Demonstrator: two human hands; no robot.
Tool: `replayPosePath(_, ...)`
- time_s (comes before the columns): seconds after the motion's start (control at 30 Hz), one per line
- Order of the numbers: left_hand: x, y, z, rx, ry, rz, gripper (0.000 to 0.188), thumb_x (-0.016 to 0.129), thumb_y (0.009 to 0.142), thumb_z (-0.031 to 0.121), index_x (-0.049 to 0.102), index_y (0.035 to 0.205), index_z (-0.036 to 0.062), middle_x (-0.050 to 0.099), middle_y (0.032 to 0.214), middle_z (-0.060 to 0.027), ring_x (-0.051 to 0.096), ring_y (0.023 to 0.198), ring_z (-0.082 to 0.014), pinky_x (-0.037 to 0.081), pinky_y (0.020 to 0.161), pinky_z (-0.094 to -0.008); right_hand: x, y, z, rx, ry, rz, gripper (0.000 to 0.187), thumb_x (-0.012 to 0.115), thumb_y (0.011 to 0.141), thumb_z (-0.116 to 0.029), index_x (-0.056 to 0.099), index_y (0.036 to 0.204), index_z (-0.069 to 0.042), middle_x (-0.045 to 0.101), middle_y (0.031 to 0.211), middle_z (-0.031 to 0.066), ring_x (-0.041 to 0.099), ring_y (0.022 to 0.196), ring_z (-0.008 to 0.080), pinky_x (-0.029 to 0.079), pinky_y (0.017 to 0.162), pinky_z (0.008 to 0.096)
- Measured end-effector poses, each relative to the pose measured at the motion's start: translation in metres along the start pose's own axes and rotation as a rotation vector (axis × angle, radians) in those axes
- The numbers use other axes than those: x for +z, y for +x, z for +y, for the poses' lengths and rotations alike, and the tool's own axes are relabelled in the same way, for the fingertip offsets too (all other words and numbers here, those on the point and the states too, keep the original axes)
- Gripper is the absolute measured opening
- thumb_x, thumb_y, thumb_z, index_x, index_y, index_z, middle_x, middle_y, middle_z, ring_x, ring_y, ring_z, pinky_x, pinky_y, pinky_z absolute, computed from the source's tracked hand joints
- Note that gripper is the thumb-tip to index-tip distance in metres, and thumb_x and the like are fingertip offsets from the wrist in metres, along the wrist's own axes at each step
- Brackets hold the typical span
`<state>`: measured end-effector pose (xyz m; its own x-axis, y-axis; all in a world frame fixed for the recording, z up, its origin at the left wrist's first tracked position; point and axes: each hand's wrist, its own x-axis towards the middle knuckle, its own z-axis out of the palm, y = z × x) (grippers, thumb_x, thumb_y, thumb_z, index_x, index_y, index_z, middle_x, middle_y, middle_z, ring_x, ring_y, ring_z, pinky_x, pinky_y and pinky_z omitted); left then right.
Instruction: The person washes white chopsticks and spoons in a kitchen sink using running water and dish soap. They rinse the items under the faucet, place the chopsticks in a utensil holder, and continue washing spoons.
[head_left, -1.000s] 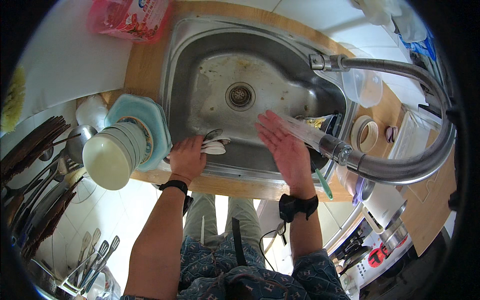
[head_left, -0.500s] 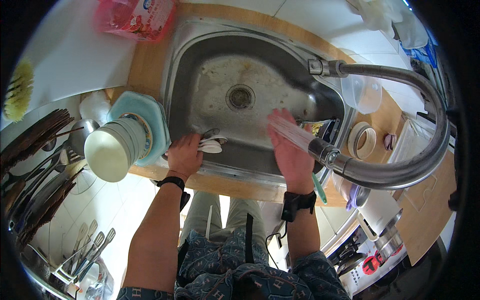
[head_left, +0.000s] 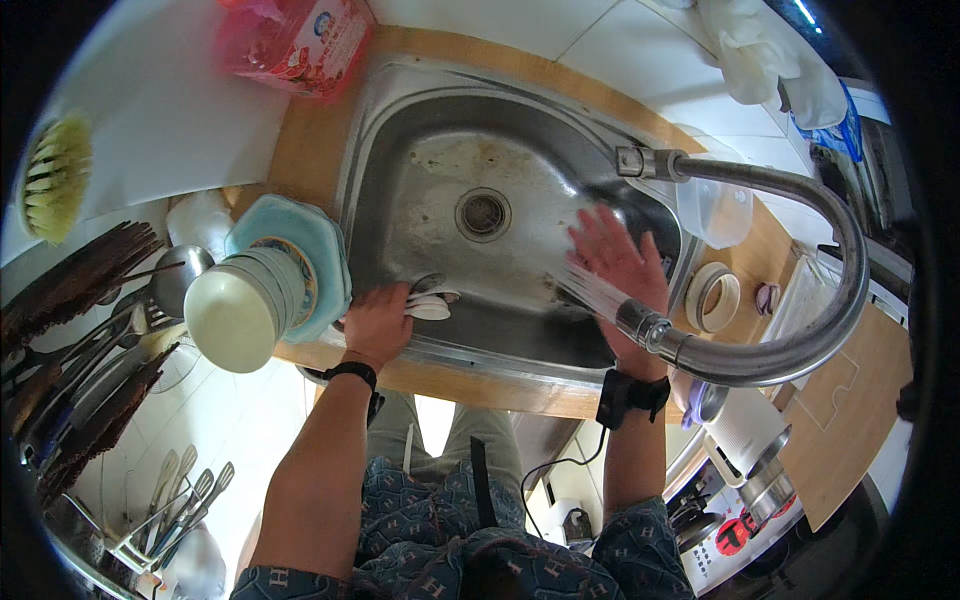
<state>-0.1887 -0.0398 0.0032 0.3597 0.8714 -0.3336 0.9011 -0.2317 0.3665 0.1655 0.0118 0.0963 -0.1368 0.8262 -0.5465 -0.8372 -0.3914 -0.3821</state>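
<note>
At the near left rim of the steel sink (head_left: 430, 170), my left hand (head_left: 378, 325) is closed around the handles of several spoons (head_left: 432, 306). Their white and metal bowls stick out over the basin. My right hand (head_left: 620, 265) is in the right part of the basin, fingers spread, holding nothing. Water (head_left: 588, 287) streams from the faucet head (head_left: 645, 326) beside its palm, and the faucet partly covers this hand. Close to my left hand stands a stack of pale bowls (head_left: 232, 318) on light blue plates (head_left: 335, 255).
Cooking utensils (head_left: 100, 340) hang at the left, below a yellow brush (head_left: 58, 180). A pink container (head_left: 310, 50) stands at the back left. Right of the sink are a clear plastic tub (head_left: 715, 205) and a roll of tape (head_left: 713, 298). The curved faucet neck (head_left: 845, 250) arches over the right side.
My right hand has moved right and farther into the basin, with its fingers now spread wider. My left hand keeps its hold on the spoons. The whole view has shifted slightly.
</note>
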Motion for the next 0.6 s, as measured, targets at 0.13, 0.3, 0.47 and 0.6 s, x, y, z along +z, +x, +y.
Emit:
replayPosePath(0.13, 0.002, 0.001, -0.001, 0.0, -0.006, -0.006, 0.034, 0.068, 0.076, 0.017, 0.059, 0.108, 0.0106, 0.066, 0.1, -0.0102, 0.064, 0.096, -0.0336, 0.051, 0.082, -0.0502, 0.025, -0.009, 0.032, 0.023, 0.169, 0.06, 0.072, 0.038, 0.108, -0.05, 0.033, 0.154, 0.006, 0.035, 0.159, 0.0242, 0.034, 0.148, 0.0368, 0.028, 0.123, 0.0451)
replayPosePath(0.3, 0.003, 0.002, -0.003, 0.009, 0.017, -0.029, 0.036, 0.069, 0.077, 0.019, 0.057, 0.11, 0.0104, 0.067, 0.1, -0.0095, 0.065, 0.094, -0.0312, 0.053, 0.081, -0.0478, 0.04, 0.002, 0.067, 0.143, 0.392, 0.026, 0.077, 0.032, 0.108, -0.051, 0.025, 0.154, 0.01, 0.029, 0.161, 0.027, 0.03, 0.15, 0.0373, 0.025, 0.125, 0.0458)
replayPosePath(0.47, 0.0, 0.002, -0.002, 0.018, 0.022, -0.034, 0.035, 0.068, 0.078, 0.019, 0.057, 0.11, 0.0102, 0.067, 0.101, -0.0102, 0.065, 0.095, -0.0311, 0.053, 0.081, -0.0481, 0.013, 0.005, 0.065, 0.054, 0.559, -0.01, 0.073, 0.032, 0.108, -0.045, 0.023, 0.155, 0.009, 0.021, 0.164, 0.0277, 0.022, 0.153, 0.0385, 0.02, 0.127, 0.0486)
replayPosePath(0.6, -0.002, 0.003, 0.001, -0.021, 0.044, -0.091, 0.036, 0.069, 0.078, 0.02, 0.057, 0.111, 0.0103, 0.066, 0.101, -0.0101, 0.065, 0.098, -0.0311, 0.052, 0.084, -0.0484, -0.008, -0.001, 0.05, -0.179, 0.067, 0.213, 0.066, 0.039, 0.108, -0.042, 0.032, 0.154, 0.004, 0.032, 0.161, 0.0242, 0.03, 0.151, 0.036, 0.022, 0.126, 0.0474)
